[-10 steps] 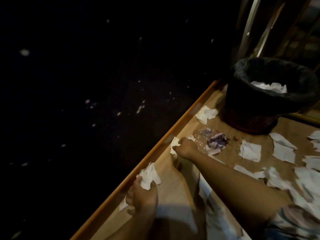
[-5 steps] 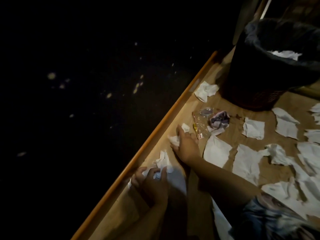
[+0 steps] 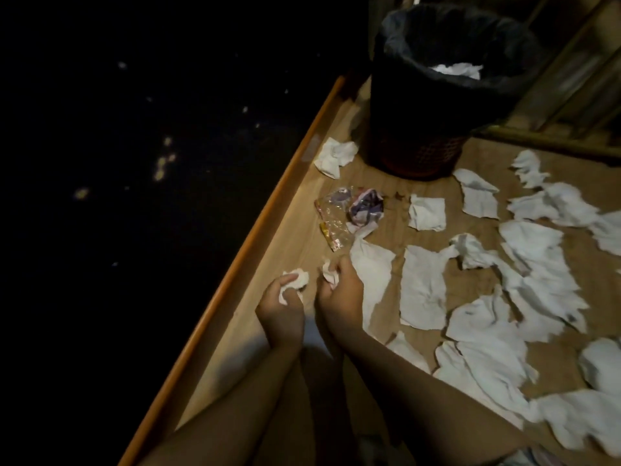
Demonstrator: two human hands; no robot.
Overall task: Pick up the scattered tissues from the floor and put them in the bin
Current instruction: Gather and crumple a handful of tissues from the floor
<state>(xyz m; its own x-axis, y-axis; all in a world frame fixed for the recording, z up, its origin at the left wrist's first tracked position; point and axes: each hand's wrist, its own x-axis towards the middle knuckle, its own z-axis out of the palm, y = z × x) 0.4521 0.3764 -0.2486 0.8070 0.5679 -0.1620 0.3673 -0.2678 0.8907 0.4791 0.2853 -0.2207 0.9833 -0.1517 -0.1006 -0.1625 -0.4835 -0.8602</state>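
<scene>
Hands [image 3: 311, 297] each clutch a crumpled tissue [image 3: 295, 280] short of the bin [image 3: 447, 105], a few tissues inside, most still scattered beside it.

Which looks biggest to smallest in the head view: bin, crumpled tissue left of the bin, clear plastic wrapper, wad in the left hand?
1. Bin
2. Crumpled tissue and clear plastic wrapper: they look alike, so no ranking.
3. Wad in the left hand, partly hidden by fingers and nearer the camera.
</scene>
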